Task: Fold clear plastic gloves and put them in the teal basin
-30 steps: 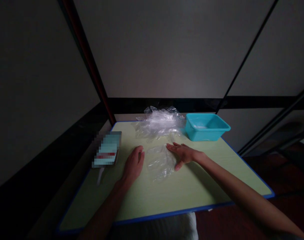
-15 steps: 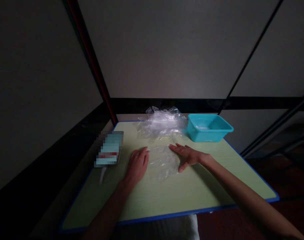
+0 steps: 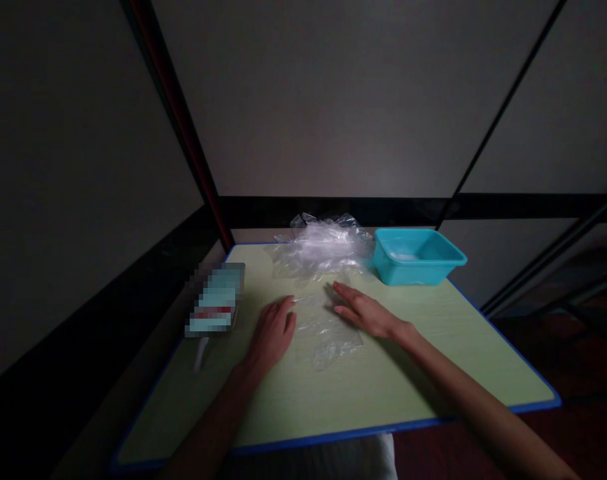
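A clear plastic bag lies flat and slightly wrinkled on the table between my hands. My left hand rests at the bag's left edge, fingers stretched forward and holding nothing. Over the bag's upper right part is my right hand, turned partly on its side, with the thumb apart from the fingers and nothing in its grasp. Whether the right fingertips touch the plastic I cannot tell. Behind the bag sits a heap of crumpled clear plastic bags.
A turquoise plastic basin stands at the back right, with something whitish inside. At the left lies a phone-like device, its screen blurred, with a white cable. The pale table has a blue edge and meets a wall behind.
My right hand has lifted from its flat spread on the bag's right side, turned onto its side and shifted slightly left. My left hand has barely moved.
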Available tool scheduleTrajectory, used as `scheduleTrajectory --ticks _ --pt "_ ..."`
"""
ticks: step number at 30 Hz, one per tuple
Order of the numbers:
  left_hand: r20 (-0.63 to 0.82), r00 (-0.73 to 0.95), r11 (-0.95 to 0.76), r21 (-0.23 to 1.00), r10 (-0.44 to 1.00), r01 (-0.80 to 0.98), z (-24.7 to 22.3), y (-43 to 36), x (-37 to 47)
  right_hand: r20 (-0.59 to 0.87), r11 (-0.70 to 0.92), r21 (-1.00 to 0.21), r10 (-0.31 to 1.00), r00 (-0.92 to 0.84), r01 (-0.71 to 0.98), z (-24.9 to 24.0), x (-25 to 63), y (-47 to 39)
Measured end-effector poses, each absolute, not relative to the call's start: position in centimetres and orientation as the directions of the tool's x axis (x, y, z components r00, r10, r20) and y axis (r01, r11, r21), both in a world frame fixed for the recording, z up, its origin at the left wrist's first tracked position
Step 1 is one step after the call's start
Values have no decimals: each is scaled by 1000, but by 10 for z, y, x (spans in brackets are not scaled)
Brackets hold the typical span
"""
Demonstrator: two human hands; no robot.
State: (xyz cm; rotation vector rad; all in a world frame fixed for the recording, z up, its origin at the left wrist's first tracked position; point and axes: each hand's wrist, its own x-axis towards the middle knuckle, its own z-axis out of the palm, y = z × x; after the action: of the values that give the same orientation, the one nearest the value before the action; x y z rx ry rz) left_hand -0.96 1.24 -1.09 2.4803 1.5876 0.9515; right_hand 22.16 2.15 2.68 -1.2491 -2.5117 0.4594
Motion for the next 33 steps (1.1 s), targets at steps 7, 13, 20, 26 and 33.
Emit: scheduleTrajectory --ticks 7,13,20,26,33 --pt "459 271 -455 356 846 816 -12 11 -10 139 528 -178 849 -510 831 -1 196 10" --pt "437 186 -383 423 880 821 -13 12 -8 110 525 -98 850 -515 846 -4 198 8" --pt "308 412 -490 248 858 836 6 0 46 97 523 -104 852 -514 846 -8 198 9" --pt "143 391 -410 152 909 899 1 -3 71 83 513 -115 858 -507 851 -9 198 11" --pt "246 369 -398 81 896 914 -11 -5 63 94 503 -104 864 -495 858 -9 197 10"
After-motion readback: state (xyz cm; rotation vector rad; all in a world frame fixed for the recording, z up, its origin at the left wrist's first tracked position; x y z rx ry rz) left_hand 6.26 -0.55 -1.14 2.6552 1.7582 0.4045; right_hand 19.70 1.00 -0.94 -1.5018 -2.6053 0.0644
